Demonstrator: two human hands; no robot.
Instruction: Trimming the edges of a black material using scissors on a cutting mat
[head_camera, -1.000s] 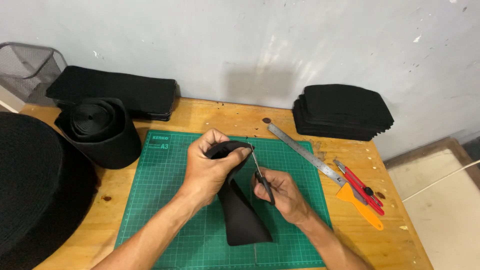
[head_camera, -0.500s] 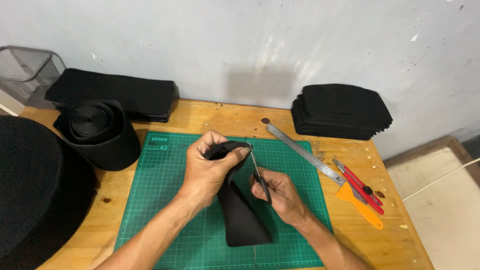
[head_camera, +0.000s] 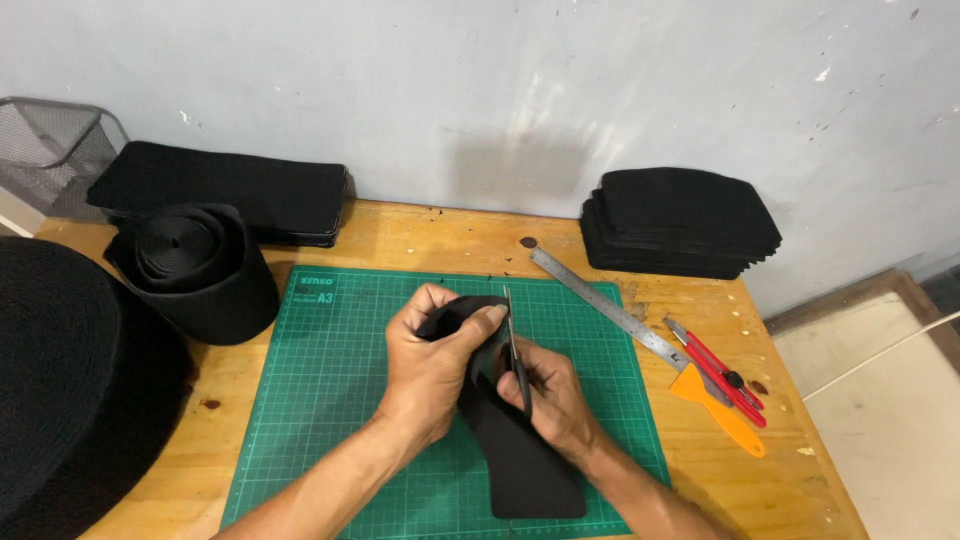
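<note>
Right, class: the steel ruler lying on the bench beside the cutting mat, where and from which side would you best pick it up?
Probably at the far end of the steel ruler, from above, pinching its long edges. That end lies bare on the wooden bench, while the near end runs up against the orange scraper and red cutters. It lies flat and thin, so a fingertip must lift one edge first.

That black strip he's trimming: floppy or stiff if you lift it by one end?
Likely floppy: the strip bends over in the left hand and drapes down to the mat. Probably light, pinched by fingertips alone. Looks matte, so unlikely slippery.
</note>
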